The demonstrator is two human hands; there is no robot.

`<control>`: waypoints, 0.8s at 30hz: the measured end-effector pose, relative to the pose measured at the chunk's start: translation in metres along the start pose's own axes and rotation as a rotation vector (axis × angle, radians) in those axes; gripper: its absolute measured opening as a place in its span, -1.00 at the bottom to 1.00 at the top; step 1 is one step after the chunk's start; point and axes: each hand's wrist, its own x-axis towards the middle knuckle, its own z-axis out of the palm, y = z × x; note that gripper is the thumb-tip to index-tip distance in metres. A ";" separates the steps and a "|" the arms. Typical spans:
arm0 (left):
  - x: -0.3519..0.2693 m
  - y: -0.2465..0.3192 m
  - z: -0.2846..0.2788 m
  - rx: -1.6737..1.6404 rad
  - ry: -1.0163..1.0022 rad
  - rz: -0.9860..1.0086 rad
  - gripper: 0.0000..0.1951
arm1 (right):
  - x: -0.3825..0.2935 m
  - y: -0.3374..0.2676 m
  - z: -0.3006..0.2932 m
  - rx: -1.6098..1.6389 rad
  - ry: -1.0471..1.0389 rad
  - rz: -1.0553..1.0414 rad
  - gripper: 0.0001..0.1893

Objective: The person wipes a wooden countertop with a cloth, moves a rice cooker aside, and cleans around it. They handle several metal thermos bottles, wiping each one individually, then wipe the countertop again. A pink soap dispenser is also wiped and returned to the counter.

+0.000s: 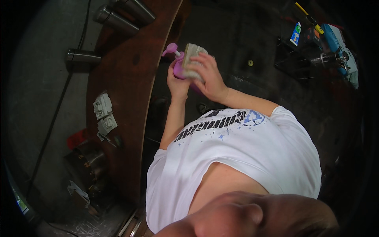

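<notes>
My left hand (pixel 177 84) grips a pink plastic pump bottle (pixel 178 69) near its neck, with the pump head pointing up and left. The fingers of my right hand (pixel 208 75) lie over a folded off-white cloth or pad (pixel 193 57), which is pressed against the bottle's side. This cloth is slightly blurred and hides the middle of the bottle; a bit of the lower body shows beneath my right hand. Both hands are just right of the curved edge of a brown wooden table (pixel 124 71).
Several steel cylinders (pixel 120 22) lie at the table's upper left. Grey-white pieces (pixel 103 105) rest on the table. At the right are a toothpaste tube (pixel 295 34), a blue-and-white package (pixel 337 44) and a metal vessel (pixel 324 60). A small yellow ring (pixel 250 62) lies on the dark floor.
</notes>
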 end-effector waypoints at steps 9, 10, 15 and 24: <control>-0.002 0.007 0.005 0.296 0.028 0.245 -0.16 | 0.019 0.030 -0.004 -0.061 -0.161 -0.245 -0.60; -0.003 0.007 0.005 0.307 0.017 0.225 -0.16 | 0.018 0.033 -0.009 -0.049 -0.179 -0.258 -0.64; -0.012 0.007 -0.003 0.340 -0.048 0.110 -0.16 | 0.038 0.050 -0.057 0.227 -0.008 0.311 -0.71; -0.020 0.016 0.015 0.378 -0.219 0.119 -0.19 | 0.085 0.030 -0.037 0.207 -0.589 0.052 -0.65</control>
